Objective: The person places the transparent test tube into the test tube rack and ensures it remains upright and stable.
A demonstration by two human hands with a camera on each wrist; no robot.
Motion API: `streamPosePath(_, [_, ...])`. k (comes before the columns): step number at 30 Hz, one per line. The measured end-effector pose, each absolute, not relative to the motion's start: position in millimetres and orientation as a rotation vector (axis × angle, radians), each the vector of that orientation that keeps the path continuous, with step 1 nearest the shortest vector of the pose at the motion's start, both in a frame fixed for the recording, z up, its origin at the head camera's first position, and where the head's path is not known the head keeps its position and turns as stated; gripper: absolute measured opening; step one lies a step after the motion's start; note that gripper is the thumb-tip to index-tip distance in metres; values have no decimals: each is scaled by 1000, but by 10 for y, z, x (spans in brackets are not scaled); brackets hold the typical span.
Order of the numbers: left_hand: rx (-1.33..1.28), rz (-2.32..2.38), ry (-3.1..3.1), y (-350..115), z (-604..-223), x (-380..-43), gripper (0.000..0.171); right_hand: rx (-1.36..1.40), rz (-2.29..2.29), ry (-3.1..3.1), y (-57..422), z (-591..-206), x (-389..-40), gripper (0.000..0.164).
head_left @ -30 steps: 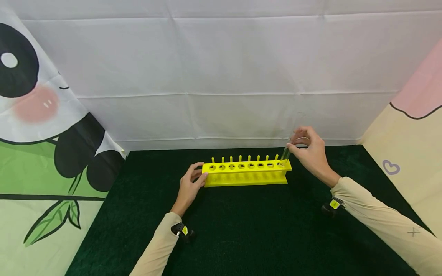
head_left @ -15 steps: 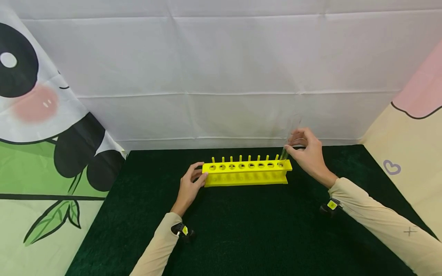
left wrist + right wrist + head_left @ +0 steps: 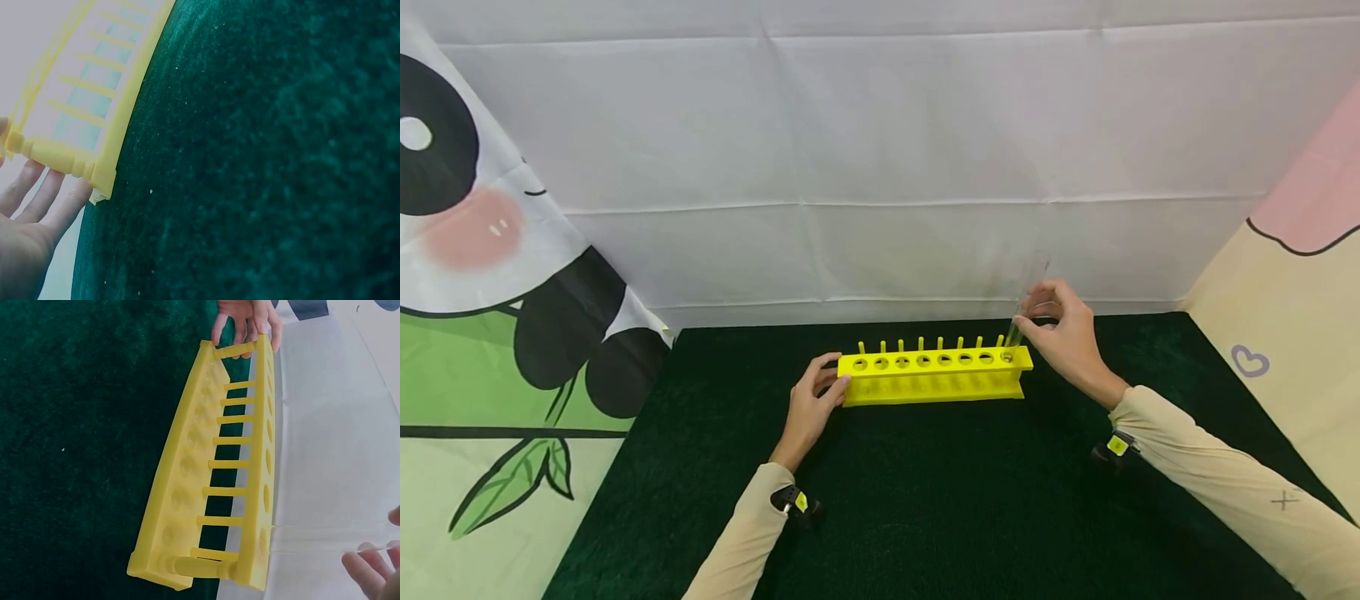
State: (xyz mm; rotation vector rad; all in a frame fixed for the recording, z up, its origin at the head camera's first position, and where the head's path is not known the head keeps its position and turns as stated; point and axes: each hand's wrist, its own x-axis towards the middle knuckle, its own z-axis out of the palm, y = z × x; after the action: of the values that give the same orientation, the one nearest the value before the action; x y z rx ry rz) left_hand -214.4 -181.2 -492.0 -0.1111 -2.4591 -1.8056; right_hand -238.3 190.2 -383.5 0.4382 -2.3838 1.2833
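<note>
A yellow test tube rack [image 3: 928,367] stands on the dark green cloth, a row of round holes along its top board and a row of pegs behind. My left hand [image 3: 811,408] holds the rack's left end, thumb at the front; in the left wrist view its fingers [image 3: 57,194] lie against the end bar. My right hand [image 3: 1063,337] pinches a clear glass test tube [image 3: 1013,335] between thumb and fingers. The tube leans slightly right, its lower end at the rightmost hole. In the right wrist view the tube [image 3: 306,540] meets the top board at the end hole.
The dark green cloth [image 3: 925,500] covers the tabletop. A white sheet [image 3: 880,167] hangs behind the rack at the table's back edge. Printed cloths with a panda [image 3: 482,225] and a heart [image 3: 1250,362] hang at the left and right.
My right hand has moved a little left, bringing the test tube's lower end to the rightmost hole. The left hand and the rack have stayed in place.
</note>
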Motion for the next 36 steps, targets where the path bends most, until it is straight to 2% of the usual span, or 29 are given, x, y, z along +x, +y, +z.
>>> streamPosePath(10, [-97, -1780, -2454, -1789, -4924, -2133, 42, 483, 1277, -2375, 1899, -3856, -2379, 33])
streamPosePath(36, [-95, -1787, -2460, -1782, -4920, -2168, 47, 456, 1279, -2410, 1894, -3941, -2384, 32])
